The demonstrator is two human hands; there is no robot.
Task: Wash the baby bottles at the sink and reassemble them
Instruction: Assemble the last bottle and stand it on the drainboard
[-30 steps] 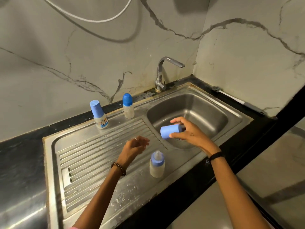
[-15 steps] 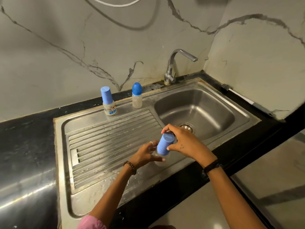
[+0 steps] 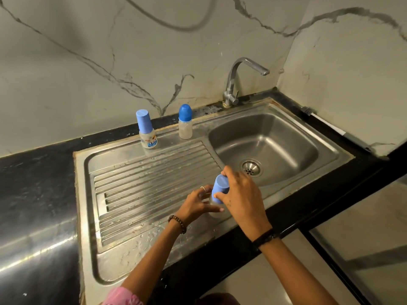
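My right hand point(image 3: 242, 197) grips a light blue cap point(image 3: 220, 188) sitting on top of a clear baby bottle point(image 3: 214, 211) that stands on the front of the steel drainboard point(image 3: 143, 183). My left hand point(image 3: 196, 204) curls around that bottle's body, which is mostly hidden by my fingers. Two other capped bottles stand at the back of the drainboard: one with a tall light blue cap and a printed label point(image 3: 146, 130), and one with a rounded darker blue cap point(image 3: 185, 124).
The sink basin point(image 3: 275, 142) with its drain point(image 3: 251, 167) lies to the right of my hands, and the tap point(image 3: 237, 82) rises behind it. A white-handled brush point(image 3: 330, 126) lies along the right wall. Black counter surrounds the sink.
My right hand carried the blue cap from over the basin down onto the bottle on the drainboard. My left hand moved in and took hold of the bottle's body.
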